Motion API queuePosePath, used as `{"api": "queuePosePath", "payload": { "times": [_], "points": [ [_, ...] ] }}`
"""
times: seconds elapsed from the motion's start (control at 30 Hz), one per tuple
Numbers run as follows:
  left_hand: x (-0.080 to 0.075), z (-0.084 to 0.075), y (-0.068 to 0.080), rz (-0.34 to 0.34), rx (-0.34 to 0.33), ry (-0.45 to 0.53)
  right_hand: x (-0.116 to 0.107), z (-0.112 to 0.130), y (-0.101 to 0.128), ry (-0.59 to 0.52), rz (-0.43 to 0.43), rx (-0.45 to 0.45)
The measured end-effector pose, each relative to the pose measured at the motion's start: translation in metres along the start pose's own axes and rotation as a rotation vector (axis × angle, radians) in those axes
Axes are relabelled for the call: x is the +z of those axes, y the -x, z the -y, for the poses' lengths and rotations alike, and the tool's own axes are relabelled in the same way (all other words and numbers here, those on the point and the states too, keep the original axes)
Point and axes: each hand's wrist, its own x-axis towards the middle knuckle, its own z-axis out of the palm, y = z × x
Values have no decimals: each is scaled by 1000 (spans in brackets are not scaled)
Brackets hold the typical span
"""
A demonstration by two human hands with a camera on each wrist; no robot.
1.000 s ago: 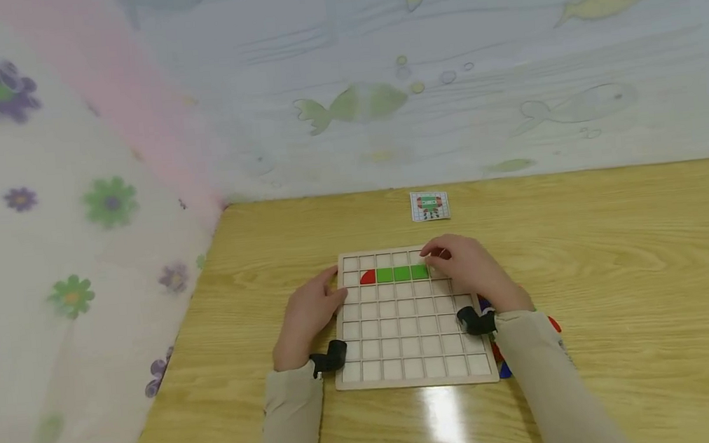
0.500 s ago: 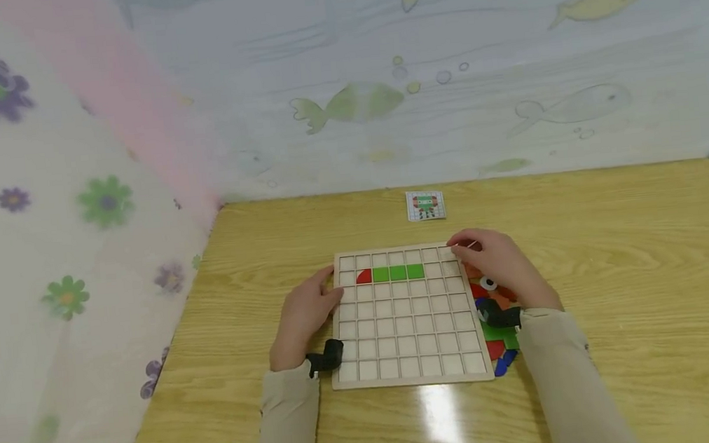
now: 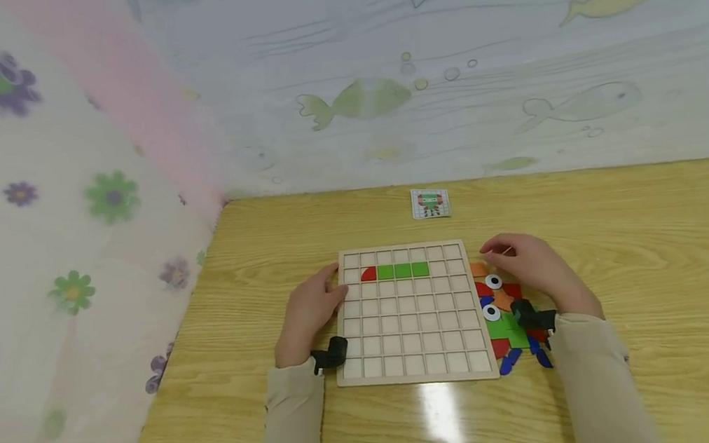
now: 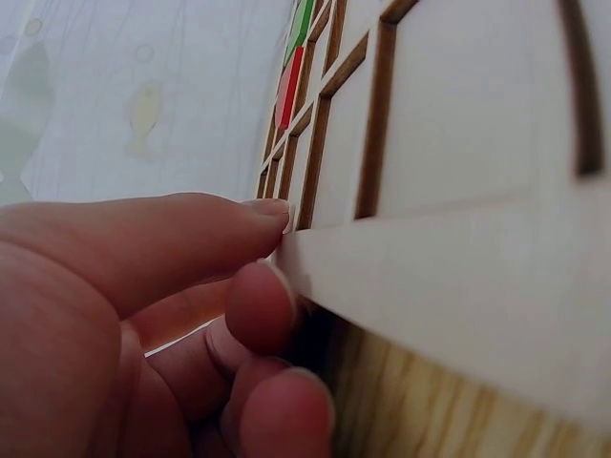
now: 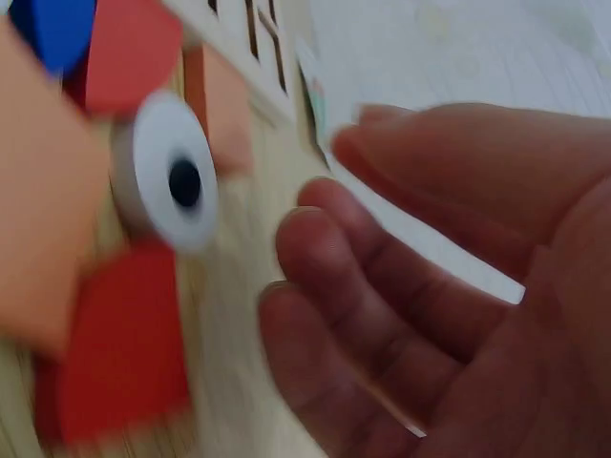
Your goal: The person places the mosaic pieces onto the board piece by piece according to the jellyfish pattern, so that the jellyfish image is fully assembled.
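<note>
Pulled back with right hand (image 3: 534, 267) over the last second: off the end green square (image 3: 420, 269), now out past the right rim of the grid board (image 3: 392, 326). Holds nothing there, fingers loosely curved; hovers near an orange piece (image 3: 478, 269) and an eye disc (image 3: 493, 281). Gives a fuller view of the loose pieces than a second ago.

With left hand (image 3: 310, 310), same spot as before: grips the left rim of the board, thumb on top, fingers bent at the side.

Find the board flat on the wooden surface (image 3: 663, 279), between both hands. In its second row from the far side, see a red quarter piece (image 3: 369, 274), then three green squares, unchanged.

Just beside the right rim, see a second eye disc (image 3: 492, 312), green pieces (image 3: 516, 336), a red piece (image 3: 500, 347) and, at the near end, blue pieces (image 3: 511, 360). Beyond the far rim, note a printed card (image 3: 431, 203) with a green-and-red figure on a grid. Behind the surface, see a wall (image 3: 472, 42) with painted fish.
</note>
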Motion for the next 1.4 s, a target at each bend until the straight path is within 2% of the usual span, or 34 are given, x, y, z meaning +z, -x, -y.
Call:
{"api": "queuePosePath", "payload": {
  "times": [0.23, 0.4, 0.57, 0.77, 1.0, 1.23, 1.4],
  "points": [
    [-3, 0, 0, 8, -9, -4, -9, -12, 16, 59, 70, -30],
    [-6, -1, 1, 16, -14, -13, -10, -17, 19, 35, 157, -45],
    [-4, -2, 0, 17, -8, -19, -11, -15, 20, 42, 187, -50],
    [-2, -3, 1, 20, -10, -13, -11, -10, 20, 109, 160, -26],
    [-2, -3, 1, 26, -3, -16, -9, -13, 20, 122, 136, -12],
    [-1, -1, 1, 20, -7, 1, -9, -7, 21, 173, -2, -10],
    [0, -1, 0, 6, 0, 0, -5, 5, 16, 129, -29, -24]
  ]
}}
